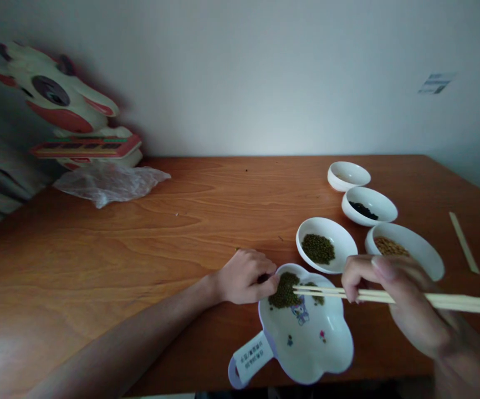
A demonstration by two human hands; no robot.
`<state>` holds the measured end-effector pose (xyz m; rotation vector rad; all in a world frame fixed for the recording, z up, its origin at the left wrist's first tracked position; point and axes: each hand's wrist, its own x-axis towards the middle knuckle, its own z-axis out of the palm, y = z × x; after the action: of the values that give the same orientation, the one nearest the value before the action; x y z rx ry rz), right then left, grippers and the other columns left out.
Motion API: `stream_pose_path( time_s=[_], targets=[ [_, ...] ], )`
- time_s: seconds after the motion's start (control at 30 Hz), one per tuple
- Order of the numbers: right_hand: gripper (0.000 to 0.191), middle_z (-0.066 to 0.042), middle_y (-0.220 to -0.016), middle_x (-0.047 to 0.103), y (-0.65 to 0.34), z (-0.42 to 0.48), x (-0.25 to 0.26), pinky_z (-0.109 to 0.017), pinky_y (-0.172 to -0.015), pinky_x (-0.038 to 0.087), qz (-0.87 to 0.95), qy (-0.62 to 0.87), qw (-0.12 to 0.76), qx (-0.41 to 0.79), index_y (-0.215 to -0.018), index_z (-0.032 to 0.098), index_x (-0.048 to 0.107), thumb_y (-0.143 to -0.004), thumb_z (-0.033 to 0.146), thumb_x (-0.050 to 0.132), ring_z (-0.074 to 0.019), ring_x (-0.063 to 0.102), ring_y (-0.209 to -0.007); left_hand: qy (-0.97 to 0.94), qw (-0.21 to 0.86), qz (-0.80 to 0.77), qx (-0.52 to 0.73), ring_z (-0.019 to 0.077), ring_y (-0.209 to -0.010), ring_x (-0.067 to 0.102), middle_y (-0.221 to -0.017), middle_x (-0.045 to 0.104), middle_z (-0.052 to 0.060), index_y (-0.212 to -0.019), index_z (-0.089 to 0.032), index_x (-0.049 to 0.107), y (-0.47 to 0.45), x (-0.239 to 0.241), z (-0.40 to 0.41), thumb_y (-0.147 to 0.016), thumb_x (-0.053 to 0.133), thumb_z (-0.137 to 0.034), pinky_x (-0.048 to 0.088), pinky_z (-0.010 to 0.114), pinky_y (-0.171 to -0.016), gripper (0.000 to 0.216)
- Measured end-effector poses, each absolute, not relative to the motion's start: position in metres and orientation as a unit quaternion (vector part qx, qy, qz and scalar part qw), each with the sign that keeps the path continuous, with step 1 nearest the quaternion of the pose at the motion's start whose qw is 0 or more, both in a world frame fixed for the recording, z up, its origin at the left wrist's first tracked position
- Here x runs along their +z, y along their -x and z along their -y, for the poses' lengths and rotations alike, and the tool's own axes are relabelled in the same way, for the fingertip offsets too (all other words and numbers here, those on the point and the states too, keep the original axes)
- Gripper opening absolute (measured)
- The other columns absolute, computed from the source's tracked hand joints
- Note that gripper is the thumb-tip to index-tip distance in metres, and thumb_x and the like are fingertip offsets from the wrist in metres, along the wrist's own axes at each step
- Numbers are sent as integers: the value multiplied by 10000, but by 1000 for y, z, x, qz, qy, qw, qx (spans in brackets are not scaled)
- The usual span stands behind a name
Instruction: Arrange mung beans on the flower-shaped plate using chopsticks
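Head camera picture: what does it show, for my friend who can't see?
A right hand holds chopsticks over green beans in a white flower-shaped dish, while the left hand touches its rim. Four small white bowls sit behind on a wooden table.

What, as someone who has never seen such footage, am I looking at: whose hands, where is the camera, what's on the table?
No machine here: one picture, from a camera on the person's head, looking down at their own bare hands. The left hand touches the rim of a white dish with a handle. The right hand holds chopsticks, tips over the green beans in it. Behind, on the wooden table, stand four small bowls: one with green beans, one with dark bits, one with tan grains, the farthest unclear. A plastic bag and a toy lie far left.
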<state>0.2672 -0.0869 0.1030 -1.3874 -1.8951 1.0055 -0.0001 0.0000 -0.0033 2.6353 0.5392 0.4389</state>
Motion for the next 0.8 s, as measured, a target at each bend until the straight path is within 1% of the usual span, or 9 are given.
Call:
stream_pose_path(
  time_s=[0.23, 0.37, 0.67, 0.8],
  targets=[
    [605, -12, -686, 629, -269, 86, 102, -318, -707, 395, 724, 532, 259, 354, -704, 225, 607, -1050, 494, 190, -171, 574, -694, -947, 200, -198, 157, 134, -641, 539, -669, 586, 14, -712, -184, 498, 0, -2, 1, -1025, 377, -342, 363, 290, -640, 372],
    [599, -17, -676, 622, -269, 85, 101, -327, -699, 389, 728, 530, 258, 350, -703, 230, 600, -1047, 494, 188, -180, 567, -691, -945, 207, -198, 156, 131, -640, 540, -676, 594, 10, -719, -184, 505, 1, -3, 0, -1027, 383, -350, 363, 293, -637, 371],
    [612, -8, -680, 610, -272, 85, 99, -317, -701, 395, 711, 538, 262, 370, -702, 227, 591, -1036, 536, 181, -169, 569, -690, -942, 216, -194, 167, 131, -634, 541, -673, 603, 16, -705, -182, 505, 1, -3, 0, -1018, 392, -334, 367, 292, -638, 366],
    [591, -10, -685, 621, -270, 83, 98, -322, -708, 393, 722, 535, 257, 356, -706, 231, 600, -1042, 512, 204, -169, 571, -696, -943, 215, -195, 166, 130, -631, 535, -667, 597, 16, -701, -182, 494, 0, -2, 0, -1024, 381, -339, 359, 289, -635, 377]
  ],
)
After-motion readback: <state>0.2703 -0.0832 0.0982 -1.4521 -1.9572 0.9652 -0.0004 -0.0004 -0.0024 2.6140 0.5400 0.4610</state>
